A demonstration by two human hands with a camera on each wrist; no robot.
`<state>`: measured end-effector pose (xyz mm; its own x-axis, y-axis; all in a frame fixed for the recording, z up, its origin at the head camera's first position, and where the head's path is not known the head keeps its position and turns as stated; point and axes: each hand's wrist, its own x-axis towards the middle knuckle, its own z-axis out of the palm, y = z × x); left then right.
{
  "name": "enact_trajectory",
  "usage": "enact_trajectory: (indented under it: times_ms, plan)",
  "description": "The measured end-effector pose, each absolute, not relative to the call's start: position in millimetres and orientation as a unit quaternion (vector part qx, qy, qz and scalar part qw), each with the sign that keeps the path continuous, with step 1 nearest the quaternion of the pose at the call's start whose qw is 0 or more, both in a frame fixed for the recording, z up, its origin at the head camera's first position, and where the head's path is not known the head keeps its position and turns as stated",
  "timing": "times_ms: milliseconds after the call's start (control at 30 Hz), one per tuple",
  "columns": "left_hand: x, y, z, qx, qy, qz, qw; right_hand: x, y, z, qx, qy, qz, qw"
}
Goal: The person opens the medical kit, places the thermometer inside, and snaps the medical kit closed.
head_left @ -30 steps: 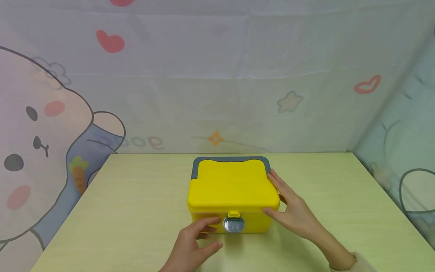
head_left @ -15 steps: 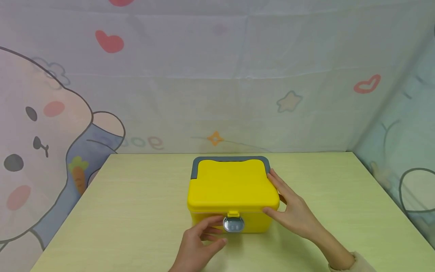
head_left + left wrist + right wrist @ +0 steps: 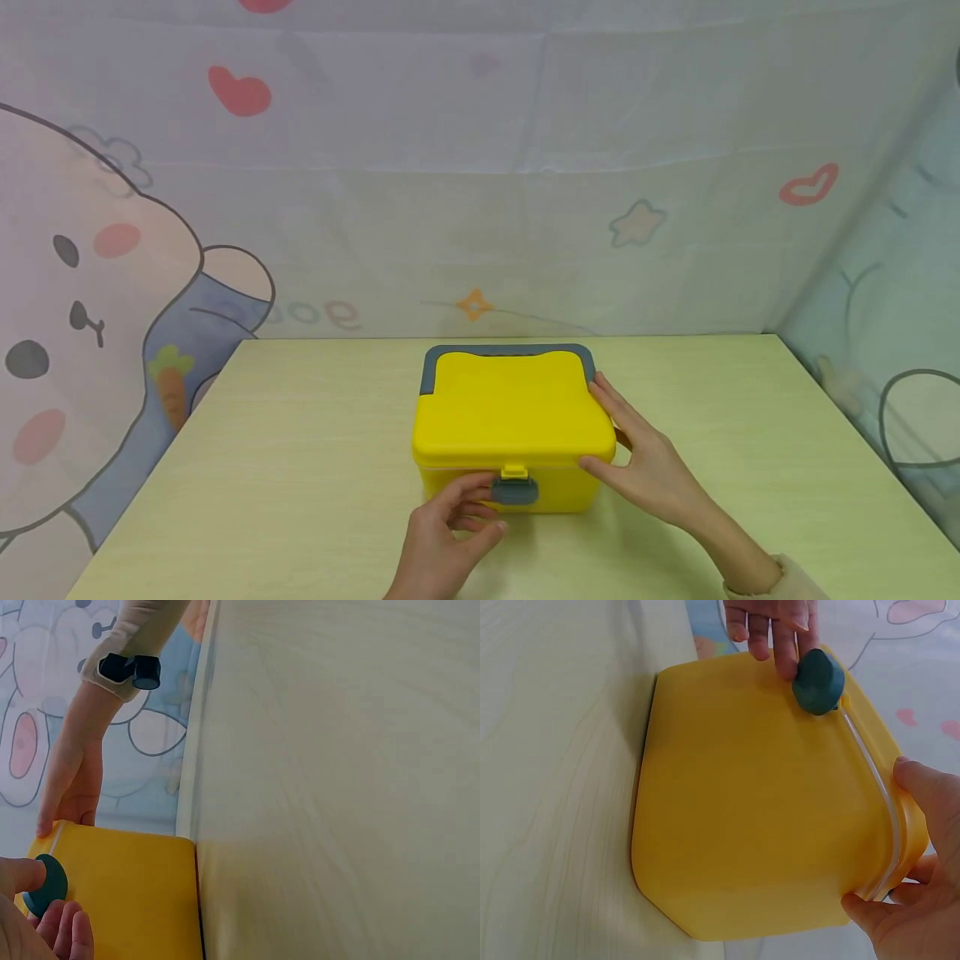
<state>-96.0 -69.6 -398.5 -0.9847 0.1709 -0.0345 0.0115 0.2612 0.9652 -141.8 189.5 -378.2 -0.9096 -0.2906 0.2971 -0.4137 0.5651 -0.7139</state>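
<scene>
A yellow lidded box (image 3: 513, 408) with a blue-grey handle (image 3: 510, 350) lies lid-down on the table. At its front a dark oval latch (image 3: 515, 491) sticks out, below a small yellow catch. Beside that latch is my left hand (image 3: 446, 542); its index fingertip touches the latch's left edge, while the thumb stays apart below and the other fingers bend loosely. My right hand (image 3: 652, 471) holds the box at its right front corner, thumb on the front lid edge and fingers along the right side. The box's inside is hidden.
Pale wood-look table (image 3: 300, 467) surrounds the box. Behind it hangs a printed cloth (image 3: 480, 167) with a cartoon animal and hearts, and more cloth covers the right side. A dark wrist camera (image 3: 142, 671) sits on the right sleeve.
My left hand has moved right, up to the latch. The latch has tilted and lost its bright reflection. The right hand and the box have stayed put.
</scene>
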Motion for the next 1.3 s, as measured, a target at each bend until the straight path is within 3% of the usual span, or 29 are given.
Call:
enact_trajectory:
  times_ms: [367,1300]
  plan:
    - [-97.9,-64.8,-399.1,0.008,0.792,0.61,0.023,-140.8,188.6,-377.0,0.201,-0.878,0.429,0.073]
    - [-100.5,-57.6,-394.6,-0.039,0.795,0.605,0.0,-141.0,188.7,-379.1,0.184,-0.87,0.454,0.047]
